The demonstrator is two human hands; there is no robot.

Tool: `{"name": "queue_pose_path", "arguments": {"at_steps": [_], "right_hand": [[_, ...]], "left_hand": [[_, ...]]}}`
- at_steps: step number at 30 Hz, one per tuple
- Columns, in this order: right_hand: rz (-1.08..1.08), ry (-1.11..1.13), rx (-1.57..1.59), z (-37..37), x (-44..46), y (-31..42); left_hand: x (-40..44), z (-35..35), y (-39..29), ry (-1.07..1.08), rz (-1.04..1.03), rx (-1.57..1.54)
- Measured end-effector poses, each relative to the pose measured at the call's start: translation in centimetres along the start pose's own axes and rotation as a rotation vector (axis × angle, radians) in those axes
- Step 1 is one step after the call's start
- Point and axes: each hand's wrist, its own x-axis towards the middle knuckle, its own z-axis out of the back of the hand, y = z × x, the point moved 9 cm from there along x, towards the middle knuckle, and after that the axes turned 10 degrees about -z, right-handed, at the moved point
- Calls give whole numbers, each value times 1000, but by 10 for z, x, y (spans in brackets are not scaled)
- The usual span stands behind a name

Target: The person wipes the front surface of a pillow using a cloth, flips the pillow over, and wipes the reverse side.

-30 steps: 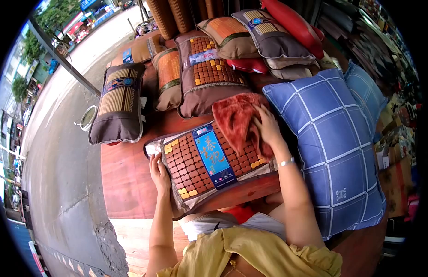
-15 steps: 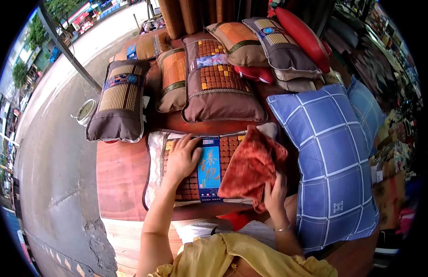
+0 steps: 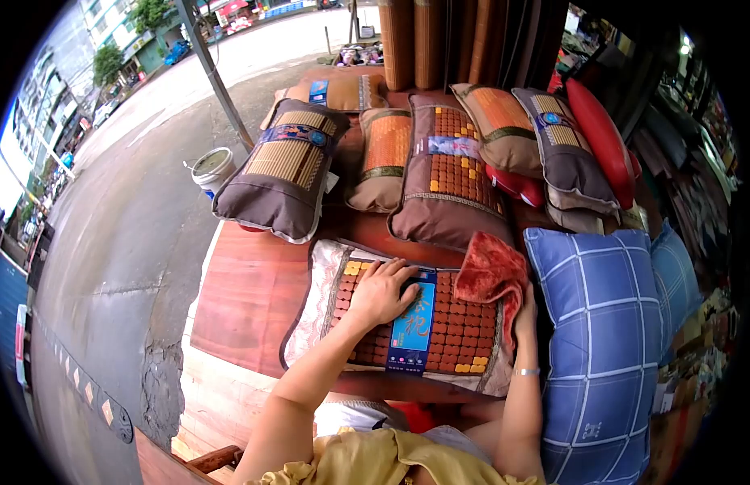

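Note:
A pillow (image 3: 460,323) with a brown and yellow wooden-tile face and pale fabric ends lies flat in front of me. Around its middle runs a blue paper band (image 3: 414,322) with large printed characters. My left hand (image 3: 383,293) rests on the pillow's upper left part, fingers stretched over the tiles and reaching the band. Bunched at the pillow's right end is a red plush cloth (image 3: 494,271). My right hand (image 3: 526,314) grips the cloth's lower edge beside the pillow; part of its fingers is hidden behind the cloth.
Several pillows lie behind, among them a brown tile pillow (image 3: 452,174) and a bamboo-strip pillow (image 3: 282,166). A blue checked pillow (image 3: 597,347) stands close on my right. All are on a reddish wooden table (image 3: 245,299). A white bucket (image 3: 213,170) stands beyond its left edge.
The view has swung left, shifting everything rightward. My right hand has drawn the red cloth toward the pillow's right end, uncovering more tiles. My left hand stays on the pillow.

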Motion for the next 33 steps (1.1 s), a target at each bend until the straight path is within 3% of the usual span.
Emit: {"name": "queue_pose_path", "arguments": {"at_steps": [3, 6, 9, 13, 15, 17, 19, 22, 26, 29, 31, 33], "right_hand": [[195, -293, -557, 28, -78, 2], [159, -278, -563, 16, -150, 36], [428, -310, -674, -11, -184, 66], [327, -119, -812, -60, -150, 99], [650, -85, -978, -107, -149, 134], [802, 86, -1031, -164, -151, 146], [887, 243, -1031, -214, -163, 150], [959, 406, -1051, -246, -165, 150], [977, 614, -1113, -213, -127, 147], [766, 593, -1218, -142, -85, 134], [627, 594, -1241, -105, -84, 129], [708, 568, -1261, -86, -97, 112]], "left_hand": [[-1, 0, 0, -7, 8, 6], [-1, -1, -1, -4, 9, 14], [0, 0, -1, 0, 14, 19], [-1, -1, 0, -2, 11, -1], [-1, 10, -3, -68, -10, -31], [-5, 16, 9, -138, 98, -367], [-14, 28, 25, -400, 96, -589], [-26, 29, 46, -445, 137, -753], [-35, 32, 30, -343, 22, -344], [-40, 38, -7, -234, -49, -55], [-37, 38, -33, -281, -159, -63], [-29, 35, -68, -263, -249, -147]]}}
